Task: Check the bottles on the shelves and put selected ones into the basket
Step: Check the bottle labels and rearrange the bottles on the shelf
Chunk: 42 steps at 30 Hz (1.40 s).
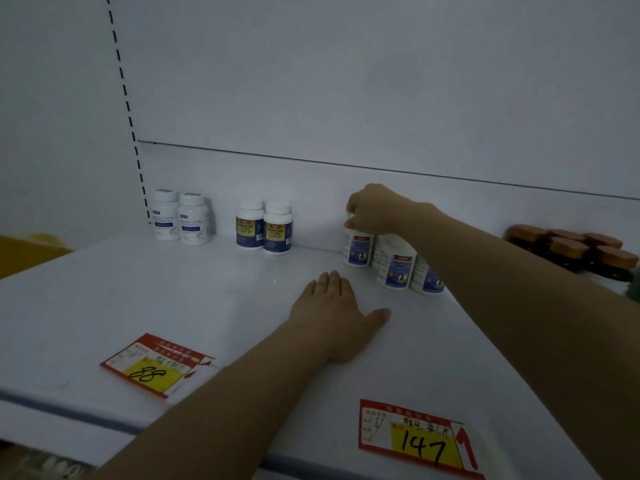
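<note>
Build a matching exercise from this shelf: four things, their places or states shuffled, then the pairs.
1. left hand
2. right hand
3. red-and-yellow paper price tag marked 147
4. dark jars with brown lids

A. far right, at the back
B. grips the top of a white plastic bottle
C. lies flat on the white shelf
D. near the front edge, right side

Pairs: 1-C, 2-B, 3-D, 4-A

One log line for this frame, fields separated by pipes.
right hand: grips top of white blue-labelled plastic bottle | left hand: flat on white shelf
</note>
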### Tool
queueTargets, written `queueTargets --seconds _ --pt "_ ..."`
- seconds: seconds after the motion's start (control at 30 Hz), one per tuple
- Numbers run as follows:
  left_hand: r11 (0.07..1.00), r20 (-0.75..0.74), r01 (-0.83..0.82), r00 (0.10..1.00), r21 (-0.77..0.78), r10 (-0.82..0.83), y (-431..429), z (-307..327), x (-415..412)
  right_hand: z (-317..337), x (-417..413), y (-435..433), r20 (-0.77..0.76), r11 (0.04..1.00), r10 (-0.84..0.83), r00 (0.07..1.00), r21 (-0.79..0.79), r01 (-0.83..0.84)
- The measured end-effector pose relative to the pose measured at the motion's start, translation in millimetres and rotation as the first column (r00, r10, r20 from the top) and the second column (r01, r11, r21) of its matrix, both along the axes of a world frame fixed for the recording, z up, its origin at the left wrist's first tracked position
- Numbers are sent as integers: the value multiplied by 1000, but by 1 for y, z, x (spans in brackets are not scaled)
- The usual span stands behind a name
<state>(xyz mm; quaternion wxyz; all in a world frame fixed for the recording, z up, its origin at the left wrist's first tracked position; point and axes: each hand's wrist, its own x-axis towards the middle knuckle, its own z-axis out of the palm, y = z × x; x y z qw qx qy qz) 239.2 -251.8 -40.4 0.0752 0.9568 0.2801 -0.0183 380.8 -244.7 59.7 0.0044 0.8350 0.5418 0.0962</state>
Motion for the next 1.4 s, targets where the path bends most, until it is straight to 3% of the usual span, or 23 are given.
queueTargets --seconds 0.27,0.43,0.6,0.7,0.8,0.87,0.93,1.03,1.23,1.4 --pt "1000 7 0 1000 -13 0 -1 1 -1 6 -5 -3 -14 1000 31 999 -2 -31" --pt "999 13 -6 1000 -52 7 0 4 -2 23 -13 -17 -52 992 89 995 97 -84" --pt "974 185 -34 980 -224 77 -1 24 -1 62 -26 -45 -112 969 136 984 221 -109" --pt "889 460 59 870 -454 178 -1 47 -1 84 -31 -65 -150 952 140 979 291 -91" --pt "756 633 252 729 -604 263 1 63 -3 95 -31 -81 -302 925 169 938 376 -45" --pt "701 716 380 645 -603 267 -2 70 -2 98 -29 -90 -376 919 180 909 393 -20" --pt "710 778 436 575 -553 253 -10 73 -3 96 -27 -97 -439 923 194 877 385 -11" --pt "692 788 448 538 -567 298 -20 71 -2 90 -25 -107 -490 920 197 849 392 12" --pt "624 750 467 578 -627 322 -31 58 5 69 -18 -121 -605 917 205 769 393 65" --pt "601 734 467 594 -649 330 -35 55 10 62 -12 -124 -626 913 199 754 398 89"
